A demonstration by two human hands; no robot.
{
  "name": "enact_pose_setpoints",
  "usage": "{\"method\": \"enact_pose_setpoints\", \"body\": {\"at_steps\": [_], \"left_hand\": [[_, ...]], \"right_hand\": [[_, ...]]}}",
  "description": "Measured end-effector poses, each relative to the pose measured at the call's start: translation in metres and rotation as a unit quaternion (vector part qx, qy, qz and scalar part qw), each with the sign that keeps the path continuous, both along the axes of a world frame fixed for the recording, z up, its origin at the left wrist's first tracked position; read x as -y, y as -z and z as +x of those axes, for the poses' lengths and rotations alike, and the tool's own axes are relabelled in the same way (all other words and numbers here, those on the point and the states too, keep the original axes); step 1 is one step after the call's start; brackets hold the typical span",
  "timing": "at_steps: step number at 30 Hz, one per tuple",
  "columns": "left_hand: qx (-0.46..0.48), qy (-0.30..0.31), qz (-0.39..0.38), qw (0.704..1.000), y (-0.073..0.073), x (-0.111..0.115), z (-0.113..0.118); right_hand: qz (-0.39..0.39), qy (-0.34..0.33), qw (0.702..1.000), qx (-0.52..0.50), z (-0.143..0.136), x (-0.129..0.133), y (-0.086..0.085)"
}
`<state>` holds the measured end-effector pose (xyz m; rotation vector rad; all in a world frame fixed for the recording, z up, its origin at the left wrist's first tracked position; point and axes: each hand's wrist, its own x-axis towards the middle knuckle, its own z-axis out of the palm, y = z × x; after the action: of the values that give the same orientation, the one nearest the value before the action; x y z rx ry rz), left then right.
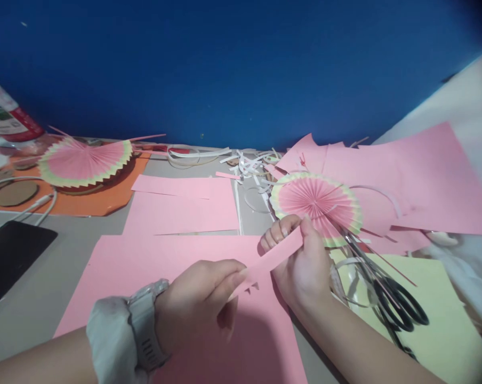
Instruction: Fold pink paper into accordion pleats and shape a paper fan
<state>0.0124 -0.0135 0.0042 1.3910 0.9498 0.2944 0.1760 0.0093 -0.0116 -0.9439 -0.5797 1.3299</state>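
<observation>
A narrow pink paper strip point(275, 257) stretches between my two hands, slanting up to the right. My left hand point(207, 288) pinches its lower end, where small cut notches show along the edge. The upper end sits between the thumb and curled fingers of my right hand point(303, 258). Below them lies a large pink paper sheet point(145, 266). Just behind my right hand is a round pleated paper fan point(300, 194), pink with a pale yellow-green rim. Black-handled scissors point(399, 301) rest to the right of that hand.
Another pleated fan point(87, 160) sits on orange paper point(117, 200) at left, near a bottle point(11, 114) and a black phone-like slab point(15, 256). Smaller pink pieces point(185, 205), white paper shreds point(252, 162), a big pink sheet point(425, 176) and yellow-green paper point(444, 320) lie around.
</observation>
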Motion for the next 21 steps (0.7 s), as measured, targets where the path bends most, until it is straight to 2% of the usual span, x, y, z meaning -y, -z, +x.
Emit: {"method": "enact_pose_setpoints", "body": {"at_steps": [3, 6, 9, 11, 13, 15, 17, 21], "left_hand": [[0.033, 0.018, 0.019, 0.999, -0.003, -0.001, -0.002], [0.065, 0.048, -0.014, 0.997, -0.007, 0.000, -0.003], [0.057, 0.031, -0.040, 0.997, -0.007, 0.001, -0.002], [0.044, 0.018, -0.011, 0.999, -0.005, 0.002, -0.001], [0.038, 0.025, 0.013, 0.999, -0.003, 0.001, -0.001], [0.040, 0.037, 0.005, 0.999, -0.002, 0.000, -0.002], [0.033, 0.053, 0.016, 0.998, -0.002, -0.002, -0.003], [-0.016, 0.085, 0.067, 0.994, -0.003, -0.005, -0.004]], "right_hand": [[0.007, -0.033, 0.999, 0.006, -0.001, 0.001, 0.001], [0.029, -0.085, 0.993, 0.077, -0.002, 0.009, 0.000], [0.049, -0.192, 0.963, 0.182, -0.002, 0.018, -0.001], [0.046, -0.272, 0.939, 0.205, -0.002, 0.023, -0.001], [0.045, -0.302, 0.931, 0.199, -0.003, 0.025, -0.001], [0.056, -0.277, 0.941, 0.188, -0.004, 0.025, 0.000], [0.067, -0.225, 0.958, 0.164, -0.004, 0.022, 0.000], [0.040, -0.105, 0.993, 0.035, -0.002, 0.009, 0.001]]}}
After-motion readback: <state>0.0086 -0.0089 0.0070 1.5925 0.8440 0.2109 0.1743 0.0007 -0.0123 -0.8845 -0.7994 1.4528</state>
